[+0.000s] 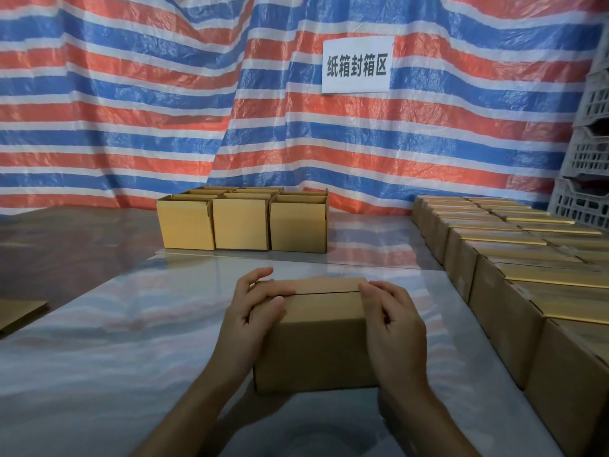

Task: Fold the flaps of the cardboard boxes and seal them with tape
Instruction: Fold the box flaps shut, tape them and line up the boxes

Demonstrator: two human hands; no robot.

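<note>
A small brown cardboard box (pixel 318 338) stands on the glossy table (pixel 131 341) right in front of me, its top flaps folded down with a seam across the middle. My left hand (pixel 252 311) grips the box's left end, thumb and fingers pressing on the top flaps. My right hand (pixel 393 319) holds the right end, fingers curled over the top edge. No tape is in view.
Several open boxes (pixel 242 222) stand in a group at the back of the table. Rows of closed boxes (pixel 514 275) fill the right side. A flat cardboard piece (pixel 19 313) lies at the left edge. Striped tarp with a sign (pixel 357 65) hangs behind; white crates (pixel 590 179) stack far right.
</note>
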